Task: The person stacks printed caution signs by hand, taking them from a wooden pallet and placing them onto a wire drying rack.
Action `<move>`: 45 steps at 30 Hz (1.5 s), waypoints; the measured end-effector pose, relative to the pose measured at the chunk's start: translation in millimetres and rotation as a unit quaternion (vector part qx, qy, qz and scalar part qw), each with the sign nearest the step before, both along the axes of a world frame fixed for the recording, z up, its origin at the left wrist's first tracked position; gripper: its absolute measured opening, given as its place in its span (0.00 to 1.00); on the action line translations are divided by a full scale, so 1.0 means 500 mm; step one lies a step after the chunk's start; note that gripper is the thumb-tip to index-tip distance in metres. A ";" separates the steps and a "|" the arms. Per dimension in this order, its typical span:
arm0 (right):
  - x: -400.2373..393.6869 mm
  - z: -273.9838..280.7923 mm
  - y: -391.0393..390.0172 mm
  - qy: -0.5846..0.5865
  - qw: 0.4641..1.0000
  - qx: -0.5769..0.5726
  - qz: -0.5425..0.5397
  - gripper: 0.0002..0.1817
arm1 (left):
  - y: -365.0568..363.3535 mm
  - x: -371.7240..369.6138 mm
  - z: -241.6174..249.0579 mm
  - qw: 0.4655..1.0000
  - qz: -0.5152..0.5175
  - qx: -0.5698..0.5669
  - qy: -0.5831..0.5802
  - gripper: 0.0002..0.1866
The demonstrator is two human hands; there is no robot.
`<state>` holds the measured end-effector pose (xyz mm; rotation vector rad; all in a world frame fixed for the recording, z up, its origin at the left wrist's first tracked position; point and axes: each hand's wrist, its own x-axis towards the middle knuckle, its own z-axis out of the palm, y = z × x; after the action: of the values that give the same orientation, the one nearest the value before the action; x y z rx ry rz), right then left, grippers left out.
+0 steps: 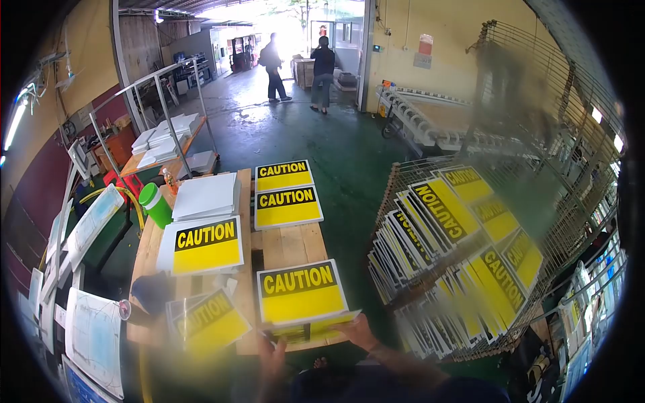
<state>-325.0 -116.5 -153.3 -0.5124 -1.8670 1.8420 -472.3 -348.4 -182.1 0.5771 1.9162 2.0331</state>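
Observation:
Near the front edge of the wooden table (306, 242), a yellow and black CAUTION sign (316, 328) is held tilted between both hands. My left hand (272, 354) grips its left end, and my right hand (359, 332) grips its right end. Just beyond it lies a stack of CAUTION signs (301, 292). More signs (287, 205) lie in two piles farther up the table. To the left, another CAUTION sign (207, 245) rests by a stack of white sheets (205, 196). A blurred sign (209, 321) lies closer, at the lower left.
Wire racks (396, 195) packed with signs stand at the right. A green bottle (155, 205) is at the table's left side. Behind are a railed table with white sheets (164, 140) and a roller conveyor (430, 121). Two people (272, 67) (322, 74) stand near the doorway.

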 end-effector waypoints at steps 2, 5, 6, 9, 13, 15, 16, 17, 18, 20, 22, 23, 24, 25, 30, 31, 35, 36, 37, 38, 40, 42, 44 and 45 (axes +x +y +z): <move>0.001 0.055 -0.010 0.015 0.996 -0.064 -0.067 0.06 | -0.002 -0.002 0.060 0.983 0.143 -0.052 0.107 0.36; 0.013 -0.001 0.028 0.000 0.989 0.095 -0.109 0.13 | -0.017 0.009 0.024 0.960 0.214 -0.077 0.160 0.42; 0.012 -0.004 0.029 0.046 0.991 0.022 -0.121 0.15 | 0.001 0.021 0.011 0.979 0.175 -0.017 0.100 0.43; 0.035 -0.019 0.051 -0.030 0.963 0.213 -0.160 0.21 | 0.087 0.071 0.012 0.986 0.080 0.126 -0.074 0.47; 0.061 -0.031 0.084 0.075 0.980 0.050 -0.179 0.24 | 0.152 0.066 -0.040 0.982 0.119 0.132 -0.059 0.44; 0.097 -0.036 0.113 0.196 0.919 -0.311 -0.143 0.24 | 0.163 0.060 -0.011 0.984 0.071 0.144 -0.080 0.39; 0.126 -0.040 0.130 0.230 0.854 -0.445 -0.138 0.24 | 0.160 0.065 -0.027 0.984 0.076 0.130 -0.094 0.39; 0.166 -0.024 0.177 0.235 0.823 -0.501 -0.128 0.24 | 0.149 0.065 -0.057 0.986 0.082 0.097 -0.106 0.39; 0.204 -0.011 0.198 0.212 0.882 -0.401 -0.127 0.26 | 0.135 0.064 -0.086 0.991 0.071 0.068 -0.089 0.39; 0.241 0.016 0.241 0.129 0.945 -0.284 -0.097 0.30 | 0.116 0.080 -0.074 0.994 0.079 0.009 -0.070 0.39; 0.291 -0.008 0.272 0.003 0.964 -0.257 -0.063 0.34 | 0.107 0.113 -0.099 0.988 0.112 -0.046 -0.091 0.38; 0.276 -0.017 0.276 -0.058 0.971 -0.223 -0.064 0.35 | 0.100 0.117 -0.114 0.985 0.114 -0.075 -0.110 0.37; 0.251 -0.019 0.269 -0.121 0.972 -0.190 -0.069 0.35 | 0.090 0.122 -0.120 0.980 0.111 -0.106 -0.130 0.36; 0.239 -0.019 0.262 -0.186 0.967 -0.156 -0.075 0.36 | 0.083 0.132 -0.126 0.973 0.105 -0.138 -0.153 0.35; 0.100 -0.185 0.270 -0.161 0.980 0.097 -0.072 0.22 | 0.099 0.006 -0.160 0.968 0.127 -0.192 -0.099 0.34; 0.052 -0.172 0.270 -0.190 0.961 0.192 -0.067 0.18 | 0.103 -0.050 -0.203 0.969 0.141 -0.192 -0.069 0.35; -0.107 -0.260 0.277 -0.210 0.941 0.241 -0.108 0.17 | 0.168 -0.257 -0.237 0.910 0.114 -0.383 0.109 0.37; -0.127 -0.281 0.269 -0.231 0.935 0.241 -0.120 0.19 | 0.181 -0.295 -0.241 0.900 0.092 -0.417 0.087 0.38; -0.148 -0.301 0.262 -0.251 0.928 0.242 -0.133 0.20 | 0.188 -0.323 -0.245 0.889 0.071 -0.448 0.066 0.39; -0.172 -0.314 0.257 -0.269 0.920 0.244 -0.147 0.22 | 0.187 -0.348 -0.294 0.882 0.081 -0.455 0.093 0.41; -0.191 -0.331 0.241 -0.320 0.897 0.269 -0.145 0.25 | 0.180 -0.369 -0.332 0.883 0.077 -0.453 0.101 0.41; -0.202 -0.352 0.232 -0.350 0.887 0.259 -0.152 0.29 | 0.175 -0.373 -0.356 0.873 0.073 -0.469 0.110 0.41; -0.210 -0.362 0.225 -0.327 0.885 0.272 -0.187 0.29 | 0.171 -0.369 -0.361 0.878 0.070 -0.461 0.104 0.41; -0.210 -0.364 0.222 -0.317 0.883 0.279 -0.206 0.28 | 0.169 -0.366 -0.369 0.881 0.065 -0.457 0.101 0.41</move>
<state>-429.8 -5.5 -335.3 -1.2779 -2.3221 0.8351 -655.1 -264.1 -366.3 0.4085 2.7581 0.9039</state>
